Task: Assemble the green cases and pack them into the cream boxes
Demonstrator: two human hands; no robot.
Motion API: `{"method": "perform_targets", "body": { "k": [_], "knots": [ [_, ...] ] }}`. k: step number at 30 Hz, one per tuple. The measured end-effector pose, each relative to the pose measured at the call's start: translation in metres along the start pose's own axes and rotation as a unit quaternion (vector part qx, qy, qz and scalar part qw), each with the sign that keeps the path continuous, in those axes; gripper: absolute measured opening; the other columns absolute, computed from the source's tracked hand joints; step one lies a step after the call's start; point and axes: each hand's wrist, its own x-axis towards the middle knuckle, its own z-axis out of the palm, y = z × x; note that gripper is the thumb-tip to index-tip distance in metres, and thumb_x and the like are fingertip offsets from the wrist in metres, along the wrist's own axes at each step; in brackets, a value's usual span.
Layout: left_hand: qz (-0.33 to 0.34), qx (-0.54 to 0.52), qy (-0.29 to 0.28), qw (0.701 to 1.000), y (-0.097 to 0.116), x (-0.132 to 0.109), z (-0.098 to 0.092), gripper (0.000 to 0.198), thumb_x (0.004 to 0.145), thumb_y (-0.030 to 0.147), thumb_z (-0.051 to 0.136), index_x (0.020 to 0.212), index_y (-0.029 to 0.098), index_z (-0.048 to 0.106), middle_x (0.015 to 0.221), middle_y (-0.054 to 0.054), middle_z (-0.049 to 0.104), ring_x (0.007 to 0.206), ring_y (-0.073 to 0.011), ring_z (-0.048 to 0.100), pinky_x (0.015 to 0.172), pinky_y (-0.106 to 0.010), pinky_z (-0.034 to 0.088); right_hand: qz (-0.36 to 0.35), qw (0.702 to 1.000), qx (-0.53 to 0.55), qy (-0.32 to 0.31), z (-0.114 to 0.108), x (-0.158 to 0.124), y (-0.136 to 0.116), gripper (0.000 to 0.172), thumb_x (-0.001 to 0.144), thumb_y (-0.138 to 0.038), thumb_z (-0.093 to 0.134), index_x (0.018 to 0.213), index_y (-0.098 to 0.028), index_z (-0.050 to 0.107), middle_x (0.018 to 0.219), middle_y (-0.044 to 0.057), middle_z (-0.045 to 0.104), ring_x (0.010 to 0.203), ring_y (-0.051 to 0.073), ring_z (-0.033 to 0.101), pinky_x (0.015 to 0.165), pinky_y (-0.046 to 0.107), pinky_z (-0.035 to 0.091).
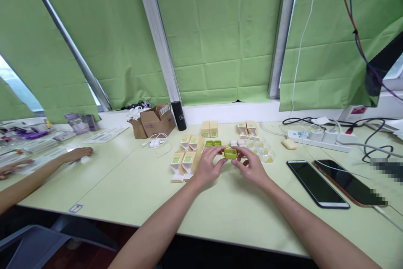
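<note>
A small yellow-green plastic case (230, 154) is held up just over the table between my two hands. Fingertips of my left hand (209, 164) grip its left side, and those of my right hand (251, 165) grip the right side. Behind my left hand lie more green cases (213, 143). Beside it on the left stand several small kraft boxes (185, 158) with green squares, their flaps open. Clear round plastic pieces (267, 155) with yellow centres lie just beyond my right hand. Small white pieces (233, 143) partly show behind the held case.
Farther back are more kraft boxes (209, 129), an open cardboard box (157, 122) and a black tumbler (179, 116). At right lie two phones (317, 184), a power strip (321, 138) and cables. A co-worker's arm (47, 170) reaches in from the left.
</note>
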Motion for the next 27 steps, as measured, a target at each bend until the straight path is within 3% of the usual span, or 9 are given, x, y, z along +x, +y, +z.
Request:
{"method": "perform_targets", "body": {
  "k": [8,15,27],
  "knots": [
    [-0.072,-0.018,0.012,0.997,0.002,0.002,0.0007,0.024,0.094,0.034,0.075,0.115,0.022,0.076,0.101,-0.009,0.079,0.1,-0.0271,0.071,0.097,-0.046,0.056,-0.03,0.999,-0.024,0.021,-0.0009,-0.0024,-0.0014,0.051,0.087,-0.028,0.069,0.137,-0.028,0.059,0.113,0.007,0.065,0.085,0.02,0.064,0.061,0.031,0.057],
    [-0.137,-0.053,0.018,0.989,-0.0029,0.0036,0.0069,0.022,0.094,0.038,0.073,0.104,0.02,0.079,0.102,-0.01,0.081,0.094,-0.0251,0.074,0.09,-0.04,0.058,-0.073,0.996,-0.044,0.03,0.0013,-0.0036,-0.0005,0.051,0.088,-0.023,0.068,0.137,-0.03,0.055,0.122,0.009,0.06,0.092,0.022,0.064,0.062,0.033,0.059],
    [-0.131,-0.043,0.003,0.99,0.0047,0.0049,0.0062,0.039,0.099,0.053,0.061,0.088,0.018,0.076,0.084,-0.007,0.079,0.079,-0.0214,0.071,0.077,-0.034,0.053,-0.071,0.997,-0.038,0.013,0.0037,-0.0039,-0.0014,0.041,0.091,-0.026,0.069,0.13,-0.029,0.057,0.125,0.01,0.059,0.098,0.024,0.064,0.064,0.034,0.061]
  ]
}}
